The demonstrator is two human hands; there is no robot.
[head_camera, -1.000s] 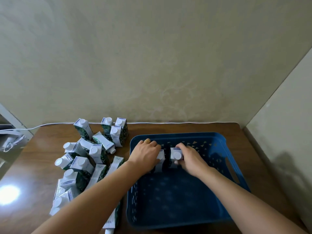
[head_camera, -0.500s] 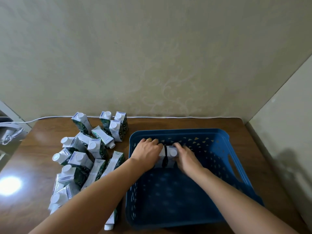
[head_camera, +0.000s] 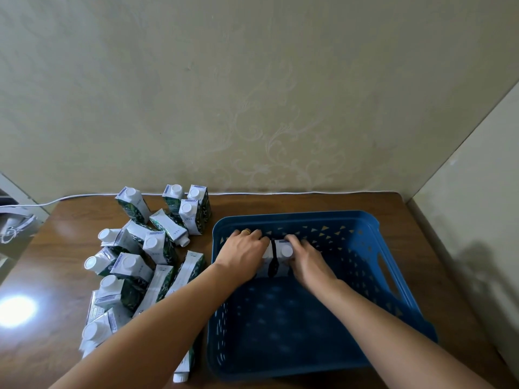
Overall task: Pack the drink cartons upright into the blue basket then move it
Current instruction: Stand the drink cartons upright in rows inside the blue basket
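Note:
The blue basket (head_camera: 390,256) stands on the right half of the brown table. Inside it, near the far left corner, two drink cartons stand upright side by side. My left hand (head_camera: 241,252) wraps the left carton (head_camera: 266,261), which is mostly hidden. My right hand (head_camera: 307,261) holds the right carton (head_camera: 283,258), whose white cap shows. A pile of several green-and-white drink cartons (head_camera: 134,265) lies left of the basket, some upright, some on their sides.
The brown table (head_camera: 61,237) meets a beige wall at the back and another wall on the right. A white cable (head_camera: 280,193) runs along the table's far edge. A white object (head_camera: 14,226) sits off the left edge.
Both hands have slid the two cartons leftward and farther back in the basket, bringing them together until they stand nearly touching.

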